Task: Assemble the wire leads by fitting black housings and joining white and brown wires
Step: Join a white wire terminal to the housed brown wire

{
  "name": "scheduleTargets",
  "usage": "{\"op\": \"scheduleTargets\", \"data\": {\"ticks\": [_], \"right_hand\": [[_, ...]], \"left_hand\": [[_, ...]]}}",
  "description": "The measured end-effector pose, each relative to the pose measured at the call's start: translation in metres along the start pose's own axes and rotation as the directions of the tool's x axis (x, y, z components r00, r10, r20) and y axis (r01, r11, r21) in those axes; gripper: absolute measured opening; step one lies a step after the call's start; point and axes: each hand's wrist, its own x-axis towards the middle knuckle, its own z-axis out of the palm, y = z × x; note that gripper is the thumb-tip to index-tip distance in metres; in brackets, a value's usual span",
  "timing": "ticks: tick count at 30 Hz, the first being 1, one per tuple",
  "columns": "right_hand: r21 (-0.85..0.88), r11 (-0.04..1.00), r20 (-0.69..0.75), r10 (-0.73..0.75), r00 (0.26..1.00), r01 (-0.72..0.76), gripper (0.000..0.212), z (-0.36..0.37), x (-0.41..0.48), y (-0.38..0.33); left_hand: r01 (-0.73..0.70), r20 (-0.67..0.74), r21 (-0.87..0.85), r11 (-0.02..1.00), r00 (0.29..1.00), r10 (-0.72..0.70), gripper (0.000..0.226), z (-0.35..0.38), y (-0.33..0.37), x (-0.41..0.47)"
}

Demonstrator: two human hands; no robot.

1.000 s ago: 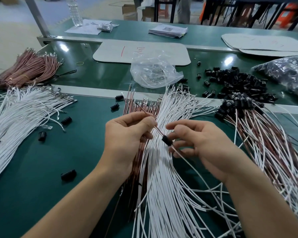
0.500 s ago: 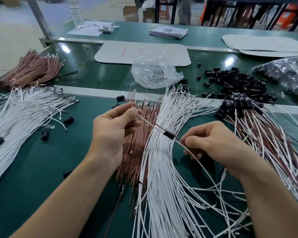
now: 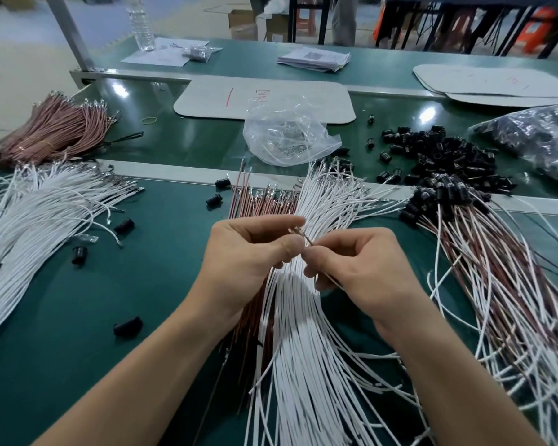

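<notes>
The green bench fills my view, and nearest me a stray housing lies alone, out to the left of the left forearm. Half a second ago the two hands were apart with a wire stretched between them and a black housing riding on it in plain sight; now they have closed together until the fingertips almost touch. The left hand has thumb and forefinger curled in a pinch on the brown lead, whose metal tip shows just above its thumb. The right hand pinches the same lead from the other side, fingers curled tight. I can no longer see the housing; I judge it sits hidden behind the right fingers and is being pushed toward the terminal, so this lead is at its seating step, not finished. Directly beneath both hands lies the fan of white wires, with the brown wires showing just beyond the left hand. Out to the right of the right hand lie the finished leads, their housings bunched at the far end. Beyond the right hand sits the heap of black housings, and beyond both hands a clear bag.
</notes>
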Motion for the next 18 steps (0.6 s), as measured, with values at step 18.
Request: {"op": "scheduleTargets", "data": {"ticks": [18], "right_hand": [[0.096, 0.995, -0.011, 0.005, 1.000, -0.004, 0.014, 0.0006, 0.0018, 0.0024]], "left_hand": [[0.026, 0.005, -0.004, 1.000, 1.000, -0.026, 0.029, -0.0024, 0.0049, -0.0013]]}}
